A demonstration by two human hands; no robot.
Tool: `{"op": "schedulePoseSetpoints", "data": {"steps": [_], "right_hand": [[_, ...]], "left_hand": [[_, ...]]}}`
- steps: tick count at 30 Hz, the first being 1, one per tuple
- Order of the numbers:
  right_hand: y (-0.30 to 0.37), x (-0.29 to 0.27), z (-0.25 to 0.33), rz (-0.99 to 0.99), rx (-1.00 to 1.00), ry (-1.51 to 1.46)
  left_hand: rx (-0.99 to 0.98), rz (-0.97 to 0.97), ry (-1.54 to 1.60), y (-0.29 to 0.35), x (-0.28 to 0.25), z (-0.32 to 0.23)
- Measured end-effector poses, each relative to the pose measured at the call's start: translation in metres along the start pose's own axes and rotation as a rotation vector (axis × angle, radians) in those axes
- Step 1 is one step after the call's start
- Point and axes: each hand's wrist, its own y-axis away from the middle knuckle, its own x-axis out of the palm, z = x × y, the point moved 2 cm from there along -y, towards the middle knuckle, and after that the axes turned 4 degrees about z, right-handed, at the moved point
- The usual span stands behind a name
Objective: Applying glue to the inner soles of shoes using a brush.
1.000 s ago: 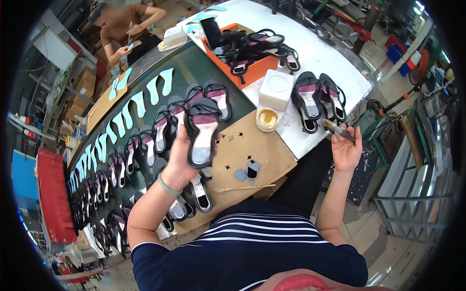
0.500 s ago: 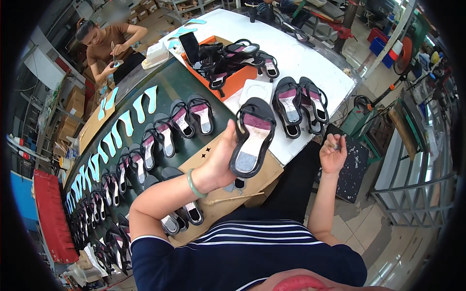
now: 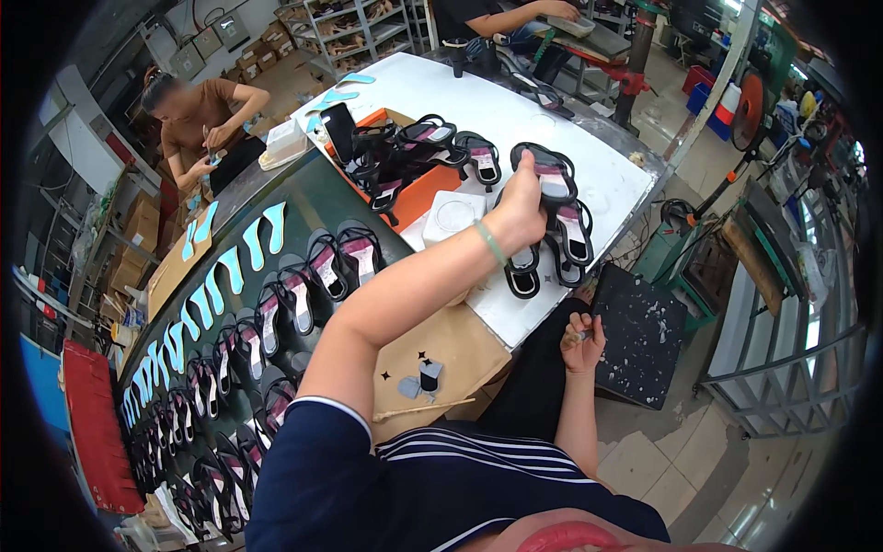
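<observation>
My left hand (image 3: 521, 207), with a green bangle on the wrist, grips a black strappy sandal (image 3: 557, 182). The thumb lies on top and the other fingers are hidden beneath. This sandal is over several similar sandals (image 3: 574, 230) at the right edge of the white tabletop (image 3: 386, 83); whether it touches them I cannot tell. Lower right, my right hand (image 3: 581, 342) is closed near my leg, its fingers curled and the thumb pressed in. Whatever it may hold is too small to name.
An orange box (image 3: 432, 198) heaped with black sandals stands beside a white block (image 3: 453, 217). Rows of sandals (image 3: 294, 299) and pale blue insole shapes (image 3: 225, 267) line the green surface. Grey scraps (image 3: 429, 373) lie on brown cardboard (image 3: 451, 340). Across the table works a person (image 3: 198, 120).
My left hand has carried the sandal forward and right, from over the cardboard to the sandals on the white tabletop. My right hand stays closed, slightly lower and further left in view.
</observation>
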Motion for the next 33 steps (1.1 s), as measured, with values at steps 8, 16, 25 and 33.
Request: {"op": "schedulePoseSetpoints", "data": {"steps": [8,16,25,33], "right_hand": [[-0.003,0.000,0.001,-0.031,0.024,-0.040],[-0.002,-0.009,0.007,-0.011,0.033,-0.031],[-0.005,-0.008,0.008,-0.016,0.034,-0.049],[-0.006,-0.003,0.004,-0.032,0.008,-0.037]], "left_hand": [[0.208,-0.344,-0.212,-0.175,-0.052,-0.048],[0.229,-0.719,-0.475,-0.201,-0.076,-0.061],[0.292,-0.825,-0.573,-0.197,-0.091,-0.051],[0.469,-0.907,-0.983,-0.242,-0.132,-0.053]]}}
